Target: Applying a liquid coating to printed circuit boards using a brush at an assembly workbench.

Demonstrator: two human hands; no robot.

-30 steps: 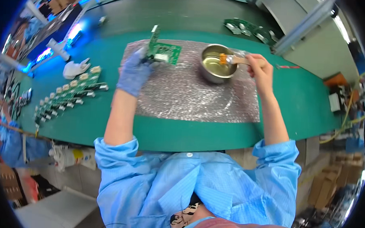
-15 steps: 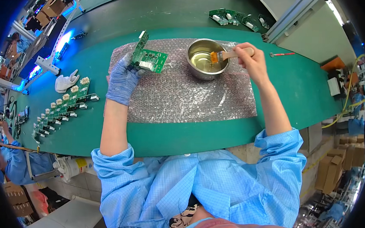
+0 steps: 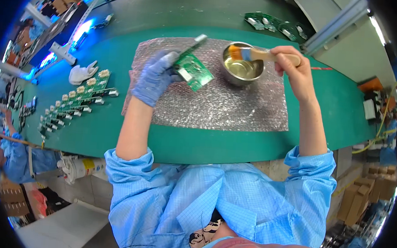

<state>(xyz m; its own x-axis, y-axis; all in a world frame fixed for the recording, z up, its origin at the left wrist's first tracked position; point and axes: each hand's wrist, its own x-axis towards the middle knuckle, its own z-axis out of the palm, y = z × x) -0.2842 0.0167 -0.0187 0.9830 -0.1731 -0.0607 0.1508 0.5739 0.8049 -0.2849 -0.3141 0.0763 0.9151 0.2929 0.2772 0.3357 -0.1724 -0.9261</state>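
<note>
On bubble wrap over green bench, left hand gripping circuit board, right hand clutching brush above steel bowl, board rows left of wrap.

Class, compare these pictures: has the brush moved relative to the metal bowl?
Yes. The brush in the right hand has lifted; its bristles sat low inside the metal bowl earlier, and are now up at its far rim.

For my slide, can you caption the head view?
Gloved left hand holds a green circuit board; right hand holds a brush over a metal bowl.
</note>
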